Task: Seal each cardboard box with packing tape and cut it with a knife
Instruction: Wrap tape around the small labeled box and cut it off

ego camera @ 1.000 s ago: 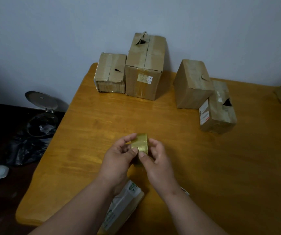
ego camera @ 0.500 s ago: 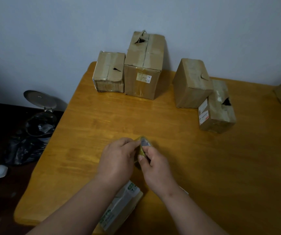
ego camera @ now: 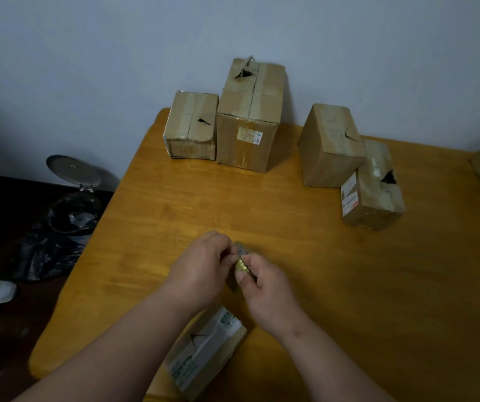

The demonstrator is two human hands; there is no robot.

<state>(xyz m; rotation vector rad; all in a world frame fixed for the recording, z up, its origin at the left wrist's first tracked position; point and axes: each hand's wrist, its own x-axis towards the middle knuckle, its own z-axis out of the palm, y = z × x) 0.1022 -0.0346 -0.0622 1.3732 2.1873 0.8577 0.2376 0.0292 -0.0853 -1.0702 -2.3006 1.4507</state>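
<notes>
Currently, item one: tape roll (ego camera: 243, 261), small, glossy, gold; I judge it light, rigid, slick. My left hand (ego camera: 201, 269) and right hand (ego camera: 262, 281) meet, pinching it above the counter (ego camera: 334, 271). Best hold: rim. Cardboard boxes (ego camera: 250, 117) wait behind.

Both bare forearms reach in from the lower edge and converge near the middle of the view. The left hand (ego camera: 201, 266) lies knuckles up, its fingers curled inward at the tips and pinching the small yellowish roll of packing tape (ego camera: 242, 261) held between the two hands. The right hand (ego camera: 264, 285) meets it from the other side, back of the hand up, thumb and curled fingers gripping the same roll. The fingertips of both hands touch or nearly touch.
</notes>
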